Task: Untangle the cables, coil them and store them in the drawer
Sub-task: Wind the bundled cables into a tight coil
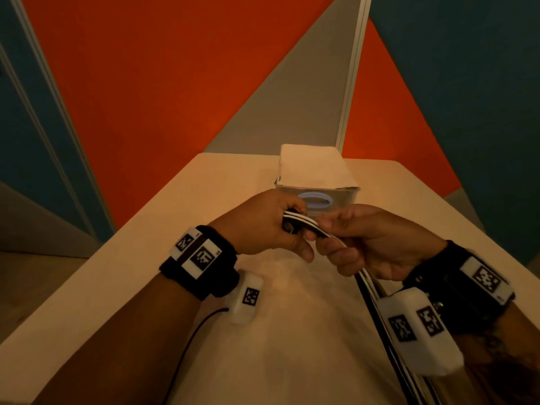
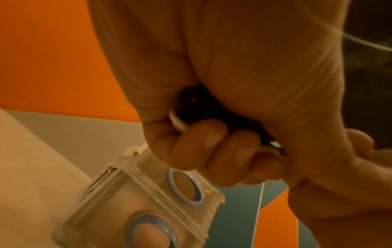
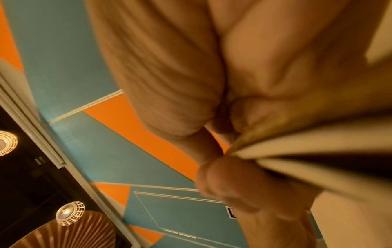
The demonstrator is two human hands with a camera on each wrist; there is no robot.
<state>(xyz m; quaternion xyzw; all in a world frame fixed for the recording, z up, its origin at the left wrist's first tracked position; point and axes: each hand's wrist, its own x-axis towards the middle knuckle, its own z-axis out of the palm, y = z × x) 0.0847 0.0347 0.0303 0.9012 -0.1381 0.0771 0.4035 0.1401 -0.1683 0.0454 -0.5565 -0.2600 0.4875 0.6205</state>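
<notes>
No legible text or labels

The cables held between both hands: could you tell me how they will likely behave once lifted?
Probably floppy: the cables bend between the left hand and right hand, then droop below. Likely light, since fingers alone carry them. Loose strands may spring apart.

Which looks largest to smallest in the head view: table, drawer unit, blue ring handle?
1. Table
2. Drawer unit, though it sits farther from the camera
3. Blue ring handle, partly hidden behind the left hand
</notes>
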